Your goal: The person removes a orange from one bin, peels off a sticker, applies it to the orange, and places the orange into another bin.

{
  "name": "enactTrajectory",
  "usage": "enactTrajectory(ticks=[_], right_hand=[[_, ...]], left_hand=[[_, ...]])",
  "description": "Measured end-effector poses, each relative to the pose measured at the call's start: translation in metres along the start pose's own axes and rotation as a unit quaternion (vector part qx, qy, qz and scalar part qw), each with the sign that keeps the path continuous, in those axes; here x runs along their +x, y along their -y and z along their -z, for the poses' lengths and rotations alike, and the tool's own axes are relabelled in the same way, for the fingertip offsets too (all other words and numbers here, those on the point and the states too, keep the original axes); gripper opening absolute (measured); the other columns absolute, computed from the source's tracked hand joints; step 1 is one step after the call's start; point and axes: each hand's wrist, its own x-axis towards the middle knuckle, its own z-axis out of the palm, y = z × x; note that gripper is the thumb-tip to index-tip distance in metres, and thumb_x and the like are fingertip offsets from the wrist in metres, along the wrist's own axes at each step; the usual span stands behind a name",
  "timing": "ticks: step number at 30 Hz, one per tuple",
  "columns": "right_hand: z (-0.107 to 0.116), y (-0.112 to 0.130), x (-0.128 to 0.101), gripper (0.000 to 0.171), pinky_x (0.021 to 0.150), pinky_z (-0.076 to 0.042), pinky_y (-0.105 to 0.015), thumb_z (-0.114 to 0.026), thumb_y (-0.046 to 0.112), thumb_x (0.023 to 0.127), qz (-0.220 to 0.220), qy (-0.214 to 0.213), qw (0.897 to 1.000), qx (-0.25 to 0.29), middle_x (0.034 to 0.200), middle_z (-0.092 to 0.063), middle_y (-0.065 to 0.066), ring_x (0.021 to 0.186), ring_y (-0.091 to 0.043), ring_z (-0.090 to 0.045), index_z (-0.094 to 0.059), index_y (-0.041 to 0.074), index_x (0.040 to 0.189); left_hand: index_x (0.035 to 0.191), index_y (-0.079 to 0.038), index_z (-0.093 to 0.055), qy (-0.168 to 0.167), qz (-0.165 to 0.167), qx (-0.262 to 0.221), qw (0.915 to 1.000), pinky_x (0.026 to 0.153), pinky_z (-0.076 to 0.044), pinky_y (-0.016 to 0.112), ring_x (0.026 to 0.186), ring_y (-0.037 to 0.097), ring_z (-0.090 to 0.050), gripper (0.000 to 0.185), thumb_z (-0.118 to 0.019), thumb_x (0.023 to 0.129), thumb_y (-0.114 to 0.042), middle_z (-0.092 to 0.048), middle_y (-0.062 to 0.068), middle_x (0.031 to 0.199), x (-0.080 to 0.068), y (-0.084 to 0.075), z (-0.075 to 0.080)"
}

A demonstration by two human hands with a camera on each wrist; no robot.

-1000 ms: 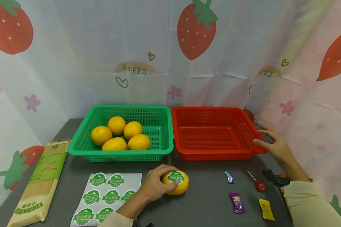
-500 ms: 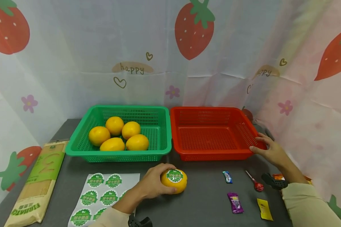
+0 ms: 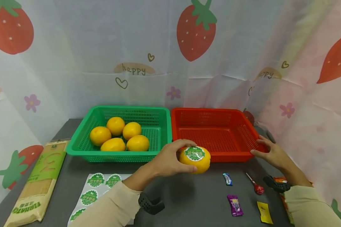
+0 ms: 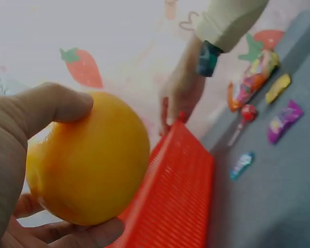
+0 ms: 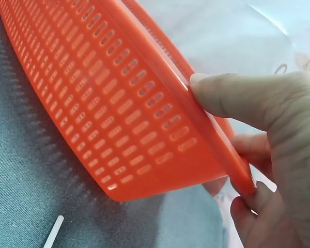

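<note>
**Labelled orange in transit to red basket**

While your left hand held the orange off the table, fingers and thumb curled round it, the fruit hung just in front of the red basket, near its front left corner. The green sticker faced up on top of it.

Your right hand gripped the basket's right rim, thumb over the lip and fingers underneath; the right wrist view showed that pinch plainly.

Step in hand, as I judged it: carrying the stickered orange across to the red basket, which was bare inside. The next move would call for lifting the orange clear of the front wall, then lowering it onto the mesh floor before you loosen your fingers. Your right hand looked placed to steady the basket.

Four unlabelled oranges sat in the green basket. The sticker sheet lay at the near edge, with candies and a lollipop to the right.

Hard to make out:
- Your left sleeve covered part of the sheet, so the remaining sticker count was unclear.
- Sticker print was unreadable.
- The left wrist view hid the sticker entirely.
- A bright packet by your right wrist was mostly cut off.
</note>
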Motion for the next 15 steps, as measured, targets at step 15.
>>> enactTrajectory(ticks=[15], right_hand=[[0.006,-0.001,0.004,0.08,0.088,-0.044,-0.059,-0.069,0.036,0.089,0.008,0.027,0.999,-0.02,0.151,-0.022,-0.03,0.118,-0.046,-0.044,-0.034,-0.011,0.143]], left_hand=[[0.128,-0.024,-0.062,-0.04,0.083,0.063,0.9937,0.074,-0.048,0.024,0.102,0.016,-0.049,0.058,-0.086,0.075,-0.024,-0.056,-0.005,0.115,0.115,0.0,-0.034]])
